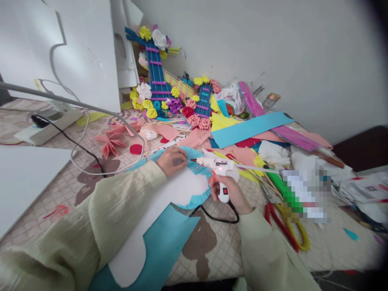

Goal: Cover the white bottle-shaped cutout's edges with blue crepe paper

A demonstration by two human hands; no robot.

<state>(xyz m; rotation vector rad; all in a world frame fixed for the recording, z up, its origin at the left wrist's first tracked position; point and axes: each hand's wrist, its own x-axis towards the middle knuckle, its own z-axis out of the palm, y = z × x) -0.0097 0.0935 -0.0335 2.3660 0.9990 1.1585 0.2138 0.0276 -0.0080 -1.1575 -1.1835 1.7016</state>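
My right hand (230, 193) grips a white hot glue gun (218, 166) by its handle, nozzle pointing left, a red light glowing on it. My left hand (172, 161) is curled with its fingers pressed down on the edge of a white foam shape (169, 202) that lies on blue paper (165, 246). The nozzle tip sits just right of my left fingers, over the blue rim. The gun's black cord (216, 217) loops under my right wrist.
Paper flowers and blue ladder-like frames (156, 72) lean on the wall behind. Coloured paper sheets (248, 129), red and yellow scissors (287, 230), a power strip (48, 123) with cables and white boards (75, 52) surround the work.
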